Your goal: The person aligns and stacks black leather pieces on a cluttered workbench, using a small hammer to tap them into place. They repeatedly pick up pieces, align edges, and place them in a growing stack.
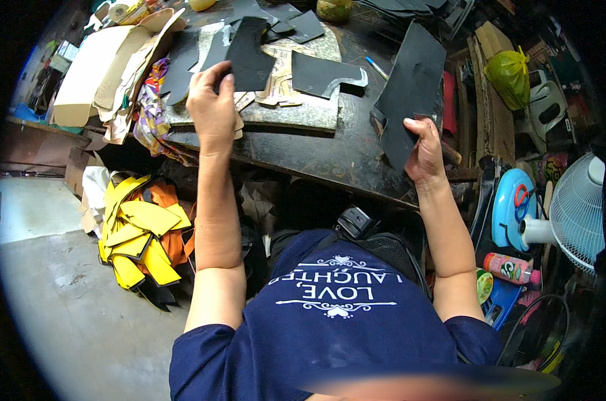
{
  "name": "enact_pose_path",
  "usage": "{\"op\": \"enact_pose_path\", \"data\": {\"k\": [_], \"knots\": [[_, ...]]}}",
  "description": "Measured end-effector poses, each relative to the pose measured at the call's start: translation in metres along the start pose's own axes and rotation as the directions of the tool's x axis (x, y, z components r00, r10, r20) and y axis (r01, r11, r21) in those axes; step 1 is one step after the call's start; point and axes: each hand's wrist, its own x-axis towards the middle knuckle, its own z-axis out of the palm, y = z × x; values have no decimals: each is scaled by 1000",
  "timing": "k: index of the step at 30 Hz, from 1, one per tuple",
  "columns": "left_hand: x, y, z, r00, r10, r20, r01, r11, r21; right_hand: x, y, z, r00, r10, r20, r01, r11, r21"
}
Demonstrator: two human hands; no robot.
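Fingers (219,79) pinch black cutout (249,57) — right hand (424,152) grips larger black sheet (410,87).

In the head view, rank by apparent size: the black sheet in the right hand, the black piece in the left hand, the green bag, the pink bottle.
1. Black sheet in right hand
2. Black piece in left hand
3. Green bag
4. Pink bottle

The fisheye rim may shrink the bag and bottle.

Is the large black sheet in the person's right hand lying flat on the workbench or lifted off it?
Lifted. The right hand pinches the large black sheet at its lower edge, and it stands tilted above the dark workbench.
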Motion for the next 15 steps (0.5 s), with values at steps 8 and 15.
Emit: {"op": "enact_pose_path", "data": {"k": [8, 15], "knots": [[-5, 0, 2, 979, 201, 37, -183, 780, 599, 0, -2, 5, 998, 2, 62, -5, 999, 47], [-10, 48, 58, 806, 456, 377, -549, 814, 190, 0, 0, 6, 999, -22, 37, 18, 996, 90]]}}
